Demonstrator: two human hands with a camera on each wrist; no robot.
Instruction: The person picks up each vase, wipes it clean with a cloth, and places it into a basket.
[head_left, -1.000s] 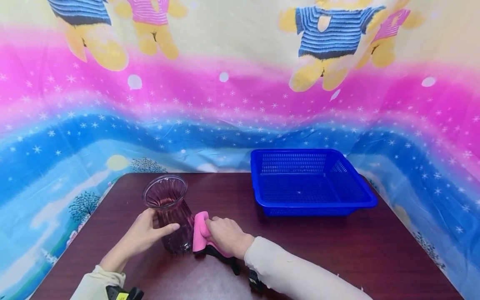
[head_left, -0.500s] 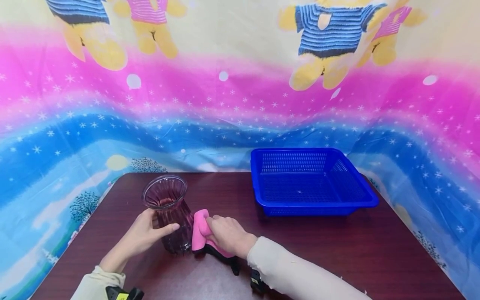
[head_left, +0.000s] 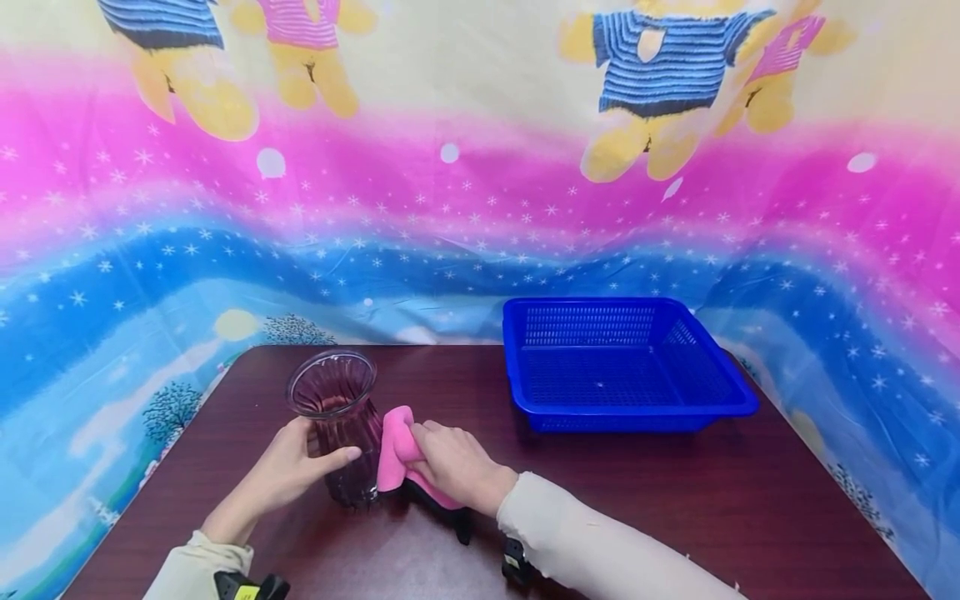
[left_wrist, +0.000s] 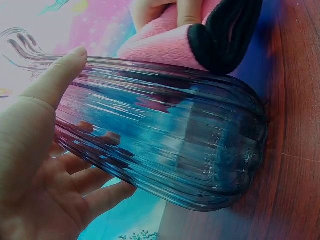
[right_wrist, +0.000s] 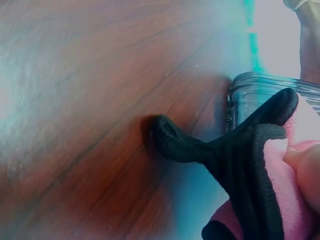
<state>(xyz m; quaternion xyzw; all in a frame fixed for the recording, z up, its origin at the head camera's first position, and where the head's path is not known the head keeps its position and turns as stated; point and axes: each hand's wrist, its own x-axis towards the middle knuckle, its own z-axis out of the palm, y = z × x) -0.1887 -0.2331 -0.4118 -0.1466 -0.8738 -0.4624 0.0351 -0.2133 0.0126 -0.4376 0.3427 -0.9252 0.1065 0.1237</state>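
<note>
A purple-tinted ribbed glass vase (head_left: 348, 433) with a flared rim is on the left part of the table. My left hand (head_left: 288, 467) grips it from the left, thumb across the near side and fingers behind, as the left wrist view of the vase (left_wrist: 165, 130) also shows. My right hand (head_left: 461, 467) holds a bunched pink cloth (head_left: 393, 454) with a black underside against the vase's right side. In the right wrist view, a black fold of the cloth (right_wrist: 240, 160) hangs down near the tabletop. Part of the cloth is hidden inside my right hand.
A blue plastic basket (head_left: 630, 410) with perforated walls stands at the back right of the dark red-brown table (head_left: 645, 517). Behind the table hangs a printed curtain (head_left: 465, 208) with bears and snowflakes.
My right hand has shifted the pink cloth slightly upward and to the left along the vase's side. The left hand and the vase have stayed in place.
</note>
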